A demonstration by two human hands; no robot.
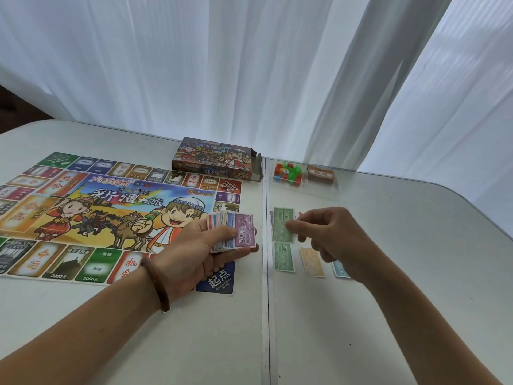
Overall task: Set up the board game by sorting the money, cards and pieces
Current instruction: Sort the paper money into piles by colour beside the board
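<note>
One green note (281,219) in right hand (330,232) pinch, money fan (238,229) in left hand (194,245) grip.

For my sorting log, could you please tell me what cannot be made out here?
Head view:
- Stack in left hand: values under the 5000 bill, covered by it.
- Blue bill: value hidden by the right hand.
- Red bill: mostly behind that hand, which pinches the green bill.
- Pieces: too small to count.
</note>
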